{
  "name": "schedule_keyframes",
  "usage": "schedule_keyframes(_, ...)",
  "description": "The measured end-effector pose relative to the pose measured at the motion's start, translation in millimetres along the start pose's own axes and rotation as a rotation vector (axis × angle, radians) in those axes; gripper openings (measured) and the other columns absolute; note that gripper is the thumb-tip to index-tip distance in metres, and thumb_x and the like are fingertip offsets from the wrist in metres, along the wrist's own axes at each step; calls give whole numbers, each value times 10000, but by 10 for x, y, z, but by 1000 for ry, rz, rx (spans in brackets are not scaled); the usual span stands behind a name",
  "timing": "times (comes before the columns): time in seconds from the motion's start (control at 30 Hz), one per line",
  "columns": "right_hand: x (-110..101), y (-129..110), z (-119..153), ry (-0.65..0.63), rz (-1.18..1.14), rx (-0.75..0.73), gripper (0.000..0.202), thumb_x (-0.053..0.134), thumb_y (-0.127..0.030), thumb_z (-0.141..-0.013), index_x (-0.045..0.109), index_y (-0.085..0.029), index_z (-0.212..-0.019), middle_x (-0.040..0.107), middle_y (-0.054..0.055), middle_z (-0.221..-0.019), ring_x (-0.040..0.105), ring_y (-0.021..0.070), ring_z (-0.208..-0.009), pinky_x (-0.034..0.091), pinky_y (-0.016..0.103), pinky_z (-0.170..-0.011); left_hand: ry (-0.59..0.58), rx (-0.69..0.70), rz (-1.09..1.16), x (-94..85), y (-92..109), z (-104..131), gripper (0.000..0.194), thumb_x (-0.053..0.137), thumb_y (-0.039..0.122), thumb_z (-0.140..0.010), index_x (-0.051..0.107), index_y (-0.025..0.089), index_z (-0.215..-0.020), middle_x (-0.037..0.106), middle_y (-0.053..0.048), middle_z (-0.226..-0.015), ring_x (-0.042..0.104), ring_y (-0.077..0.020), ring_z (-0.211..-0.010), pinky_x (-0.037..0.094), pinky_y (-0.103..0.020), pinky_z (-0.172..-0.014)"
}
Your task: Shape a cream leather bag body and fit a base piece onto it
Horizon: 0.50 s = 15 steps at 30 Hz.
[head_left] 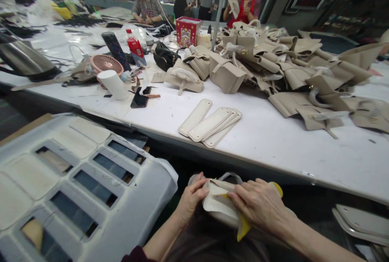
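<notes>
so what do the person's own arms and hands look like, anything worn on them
Both hands, the left hand and the right hand, are bare: no gloves, and no rings or watch that I can see. The forearms are uncovered too. Only a dark maroon sleeve edge shows at the left arm by the bottom of the picture.

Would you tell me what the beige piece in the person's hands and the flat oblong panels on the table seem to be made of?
The beige piece looks like matte leather or imitation leather: it folds softly under both hands, with yellow backing showing at its edge. The oblong panels look like the same beige sheet, stiffer and flat, with a raised or stitched border; real or synthetic cannot be told.
</notes>
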State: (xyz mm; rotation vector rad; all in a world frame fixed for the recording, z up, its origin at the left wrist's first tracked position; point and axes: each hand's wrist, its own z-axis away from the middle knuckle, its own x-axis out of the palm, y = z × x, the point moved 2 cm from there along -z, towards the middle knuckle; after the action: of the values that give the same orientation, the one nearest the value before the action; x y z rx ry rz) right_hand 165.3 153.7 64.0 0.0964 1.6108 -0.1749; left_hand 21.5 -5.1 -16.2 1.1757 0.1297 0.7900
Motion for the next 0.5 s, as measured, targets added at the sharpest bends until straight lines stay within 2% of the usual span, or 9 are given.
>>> schedule_keyframes(0.07,23,161,29,-3,-87,82,460,328,-446,-1032,557,-224,-700,621,-9,-631,561,174,-584,239,339,-635,-14,0,19,0,-28,-15,475,685,420,-761,709,184,-1173,546,-125,-1414,442,-363,-1326,313,-464,-1119)
schedule_keyframes(0.13,63,294,-1,-25,-148,184,513,305,-495,-1028,526,-214,-660,605,-7,-601,563,161,-578,245,324,-614,-38,-9,61,14,-61,-21,491,661,433,-795,675,183,-1217,644,-121,-1280,546,-337,-1201,381,-439,-1049)
schedule_keyframes(0.23,151,353,-117,-104,-188,253,541,287,-516,-1028,536,-212,-657,635,-4,-615,586,154,-578,225,321,-582,-61,13,109,42,-96,-16,448,648,430,-823,663,187,-1199,686,-95,-1175,596,-286,-1079,445,-361,-928)
schedule_keyframes(0.37,220,284,-247,-151,-138,151,494,282,-431,-1047,610,-222,-743,686,11,-692,622,166,-631,231,328,-599,-59,33,156,65,-131,-2,397,644,412,-846,652,194,-1177,687,-72,-1130,596,-233,-998,456,-303,-845)
schedule_keyframes(0.5,192,292,-415,-85,-104,48,505,293,-428,-1046,598,-205,-712,655,22,-657,595,166,-640,257,328,-636,-47,54,166,76,-159,2,417,643,421,-851,636,188,-1197,691,-68,-1073,593,-206,-922,454,-284,-788)
